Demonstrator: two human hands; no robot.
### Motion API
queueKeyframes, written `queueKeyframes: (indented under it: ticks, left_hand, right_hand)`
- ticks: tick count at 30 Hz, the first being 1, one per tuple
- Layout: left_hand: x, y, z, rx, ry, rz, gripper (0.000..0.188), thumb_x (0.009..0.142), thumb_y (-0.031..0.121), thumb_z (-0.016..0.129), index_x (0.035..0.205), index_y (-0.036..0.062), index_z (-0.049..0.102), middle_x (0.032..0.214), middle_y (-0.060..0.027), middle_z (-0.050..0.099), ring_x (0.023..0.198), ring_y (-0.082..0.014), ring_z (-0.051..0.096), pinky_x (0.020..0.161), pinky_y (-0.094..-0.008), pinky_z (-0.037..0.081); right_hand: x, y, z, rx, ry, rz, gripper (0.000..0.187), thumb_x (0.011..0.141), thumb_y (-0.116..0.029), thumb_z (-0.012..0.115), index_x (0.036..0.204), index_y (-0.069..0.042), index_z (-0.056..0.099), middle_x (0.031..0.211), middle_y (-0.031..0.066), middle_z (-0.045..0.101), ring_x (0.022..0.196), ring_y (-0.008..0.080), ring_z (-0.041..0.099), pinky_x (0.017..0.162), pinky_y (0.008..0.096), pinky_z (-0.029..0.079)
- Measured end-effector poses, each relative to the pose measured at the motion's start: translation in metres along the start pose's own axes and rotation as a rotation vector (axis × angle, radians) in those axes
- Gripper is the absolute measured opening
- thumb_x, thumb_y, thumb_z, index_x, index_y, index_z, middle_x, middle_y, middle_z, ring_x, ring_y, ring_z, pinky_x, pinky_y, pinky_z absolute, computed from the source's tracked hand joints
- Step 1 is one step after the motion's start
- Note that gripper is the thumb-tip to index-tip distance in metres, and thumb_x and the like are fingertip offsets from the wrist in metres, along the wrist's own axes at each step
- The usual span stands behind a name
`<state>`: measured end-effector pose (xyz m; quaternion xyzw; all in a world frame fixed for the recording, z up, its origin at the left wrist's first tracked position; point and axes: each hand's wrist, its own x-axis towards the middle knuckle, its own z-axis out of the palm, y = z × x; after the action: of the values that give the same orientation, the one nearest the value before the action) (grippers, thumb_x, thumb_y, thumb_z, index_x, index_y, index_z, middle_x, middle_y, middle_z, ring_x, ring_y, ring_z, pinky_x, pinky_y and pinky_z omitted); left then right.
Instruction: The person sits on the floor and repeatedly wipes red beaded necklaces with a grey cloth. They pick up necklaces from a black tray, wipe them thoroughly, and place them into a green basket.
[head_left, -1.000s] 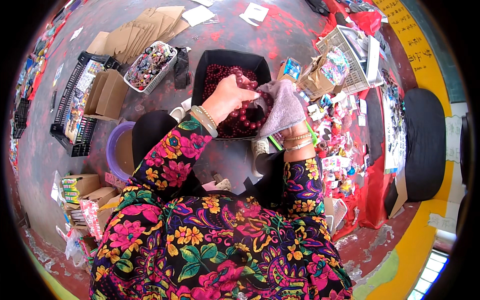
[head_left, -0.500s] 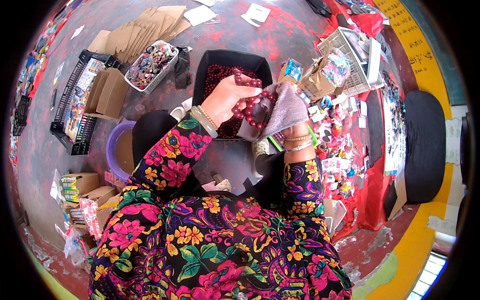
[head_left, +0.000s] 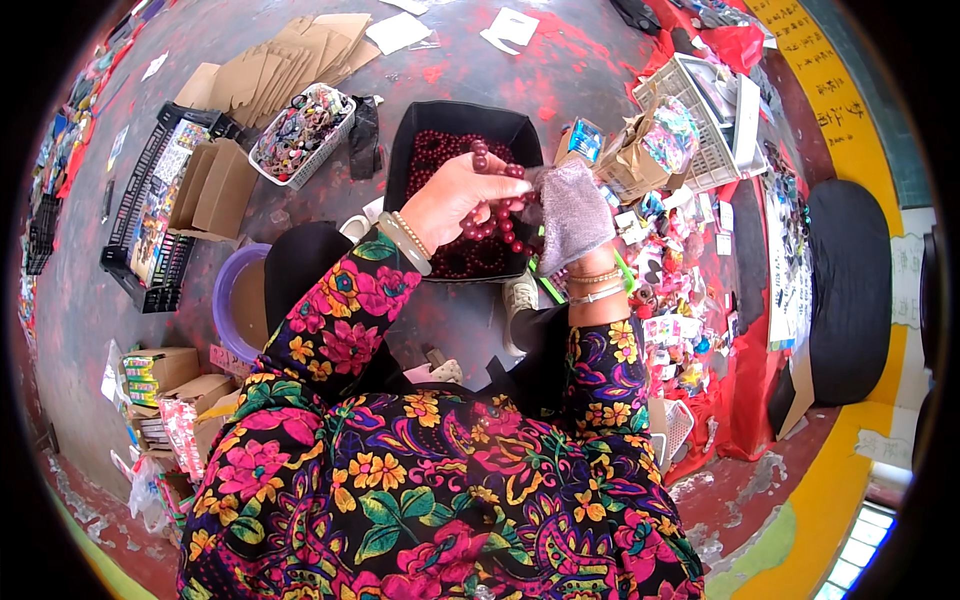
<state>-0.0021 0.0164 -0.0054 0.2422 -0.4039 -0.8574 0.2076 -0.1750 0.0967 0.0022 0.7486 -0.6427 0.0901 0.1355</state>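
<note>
My left hand (head_left: pixel 455 196) is closed on a string of dark red round beads (head_left: pixel 508 228), thumb pointing to the right. Part of the loop hangs below the fingers. A greyish-purple cloth (head_left: pixel 578 212) is wrapped over my right hand (head_left: pixel 592 262), covering its fingers; the cloth is gripped beside the beads, at the tip of my left thumb. Whether the right fingers also pinch a bead through the cloth is hidden. Under both hands stands a black fabric box (head_left: pixel 518 122) holding many more dark red beads (head_left: pixel 432 150).
Left are a white basket of small trinkets (head_left: pixel 300 172), a black crate (head_left: pixel 150 290), an open carton (head_left: pixel 218 190) and a purple basin (head_left: pixel 228 305). Right lie small packaged goods (head_left: pixel 680 330) on red cloth (head_left: pixel 745 400), beside a cardboard box (head_left: pixel 630 165) and a pale crate (head_left: pixel 690 140).
The cloth has been drawn together around my right hand, its hanging flap no longer spread under the beads. The bead loop hangs closer to my left hand, which has barely moved.
</note>
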Motion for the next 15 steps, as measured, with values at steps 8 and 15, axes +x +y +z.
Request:
queueKeyframes:
  ticks: [8, 15]
  left_hand:
    - [0.005, -0.007, 0.002, -0.011, 0.034, 0.059, 0.013, 0.082, 0.006, 0.065, 0.093, 0.0044, 0.059, 0.079, -0.007, 0.064, 0.065, -0.0091, 0.06, 0.043, -0.0173, 0.036]
    - [-0.002, 0.0, 0.001, -0.185, 0.118, 0.101, 0.011, 0.083, 0.007, 0.065, 0.093, 0.0058, 0.059, 0.083, -0.0087, 0.066, 0.068, -0.0126, 0.063, 0.043, -0.0167, 0.038]
  right_hand:
    - [-0.009, -0.003, 0.003, 0.508, 0.066, 0.269, 0.009, 0.072, -0.007, 0.058, 0.08, -0.005, 0.054, 0.084, 0.0123, 0.057, 0.08, 0.0249, 0.057, 0.071, 0.0291, 0.046]
    - [0.009, -0.019, -0.038, -0.066, -0.272, -0.045, 0.027, 0.068, -0.006, 0.056, 0.095, 0.0, 0.059, 0.094, 0.0206, 0.06, 0.088, 0.0314, 0.058, 0.081, 0.0364, 0.046]
